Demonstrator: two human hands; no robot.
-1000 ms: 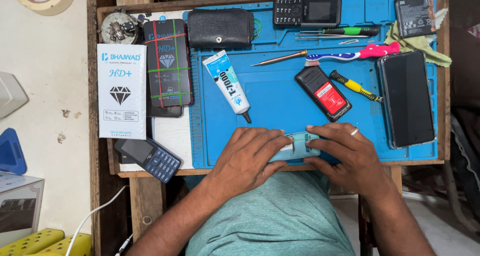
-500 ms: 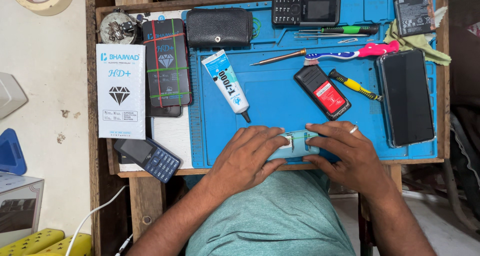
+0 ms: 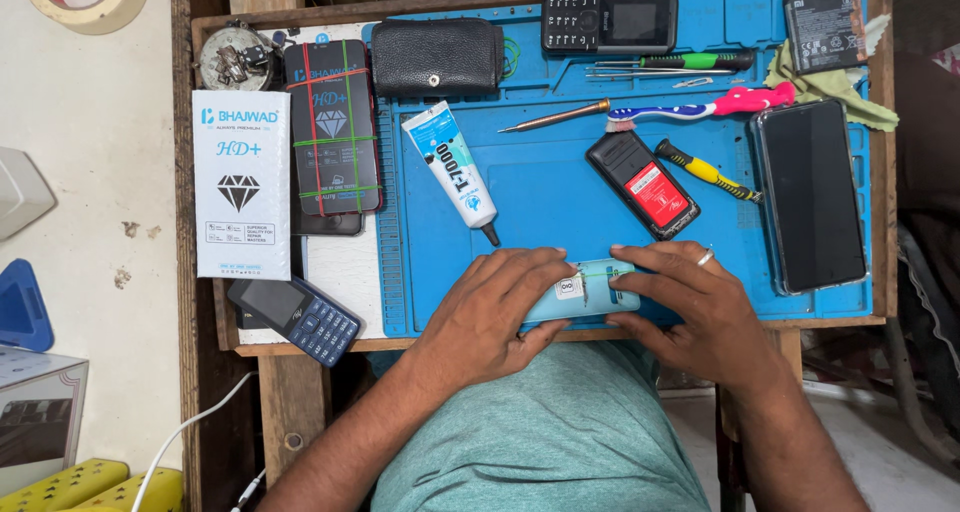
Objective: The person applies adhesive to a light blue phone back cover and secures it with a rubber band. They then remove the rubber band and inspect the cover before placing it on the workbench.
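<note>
While both my hands press on it, the light blue phone (image 3: 585,294) lies flat at the near edge of the blue mat (image 3: 540,187). My left hand (image 3: 495,312) grips one end and my right hand (image 3: 695,307) grips the other, fingers clamped so it can't slide. Close above sit the glue tube (image 3: 455,172), a black phone back (image 3: 642,184) and a small yellow screwdriver (image 3: 700,170), easy to grab from the worktop (image 3: 830,322).

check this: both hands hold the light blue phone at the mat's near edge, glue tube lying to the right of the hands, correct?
Not quite. The head view shows the glue tube up and left of the hands, not right. Both the left hand and right hand do hold the light blue phone at the mat's near edge.
</note>
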